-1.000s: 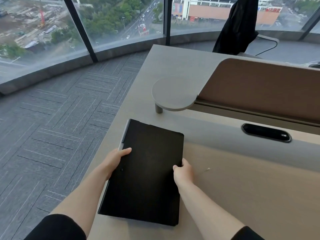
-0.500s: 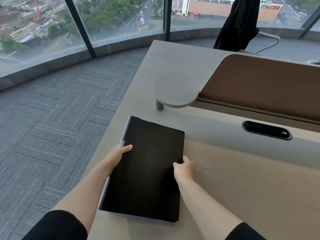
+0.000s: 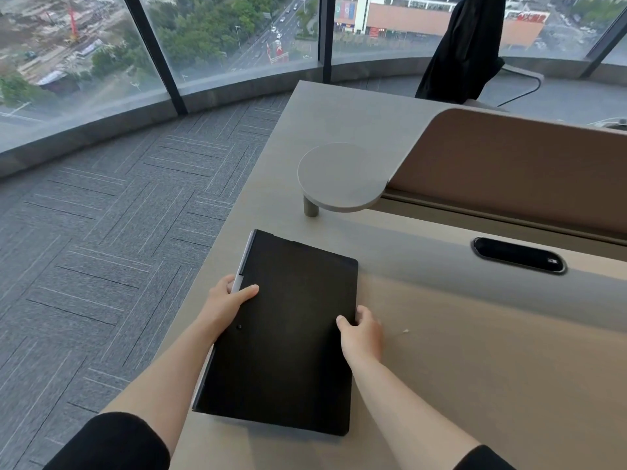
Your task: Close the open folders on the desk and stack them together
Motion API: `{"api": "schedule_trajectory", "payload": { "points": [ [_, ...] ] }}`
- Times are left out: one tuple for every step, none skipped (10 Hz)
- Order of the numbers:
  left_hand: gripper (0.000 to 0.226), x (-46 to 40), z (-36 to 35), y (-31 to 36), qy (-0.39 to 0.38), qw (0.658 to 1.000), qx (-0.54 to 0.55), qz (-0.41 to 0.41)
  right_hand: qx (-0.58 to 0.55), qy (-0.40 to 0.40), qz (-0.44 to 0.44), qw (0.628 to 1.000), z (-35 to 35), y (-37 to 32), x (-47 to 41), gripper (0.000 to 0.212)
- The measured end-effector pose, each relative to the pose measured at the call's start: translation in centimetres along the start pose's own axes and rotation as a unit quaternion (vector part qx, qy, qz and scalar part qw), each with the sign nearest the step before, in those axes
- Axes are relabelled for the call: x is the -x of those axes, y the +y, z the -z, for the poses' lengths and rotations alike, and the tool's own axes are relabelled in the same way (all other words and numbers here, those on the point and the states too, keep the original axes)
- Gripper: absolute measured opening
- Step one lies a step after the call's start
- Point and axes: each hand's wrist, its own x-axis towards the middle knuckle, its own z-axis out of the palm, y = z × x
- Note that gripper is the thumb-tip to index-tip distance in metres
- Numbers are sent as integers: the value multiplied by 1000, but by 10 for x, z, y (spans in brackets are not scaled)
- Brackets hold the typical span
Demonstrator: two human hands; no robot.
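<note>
A closed black folder stack (image 3: 281, 337) is shown in the lower centre of the frame, lying on the grey desk (image 3: 339, 113) near its left edge, with a pale spine edge (image 3: 245, 259) visible along the upper left side. The stack is grasped at both long edges. The left hand (image 3: 228, 301) is curled round the left edge, its thumb laid across the black cover and its fingers wrapped over the pale spine edge. The right hand (image 3: 361, 334) is clamped on the right edge, with the thumb on the cover and the fingers bent round the side. Whether the stack rests fully on the surface or is slightly raised cannot be told. Black sleeves are seen at the bottom corners of the frame. A round raised shelf (image 3: 342, 176) on a short post is located above the folders, beside a tan partition panel (image 3: 509, 171) at the right. A dark oval cable port (image 3: 519, 256) is set into the desk at the right. A black garment (image 3: 464, 52) is draped at the upper right, before curved windows (image 3: 220, 35). Grey carpet (image 3: 101, 232) fills the left of the frame.
</note>
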Motion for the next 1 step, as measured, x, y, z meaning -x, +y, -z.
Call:
{"api": "schedule_trajectory", "payload": {
  "points": [
    [103,7,-5,10,45,998,-52,-14,-32,9,24,999,10,10,5,36]
  ]
}}
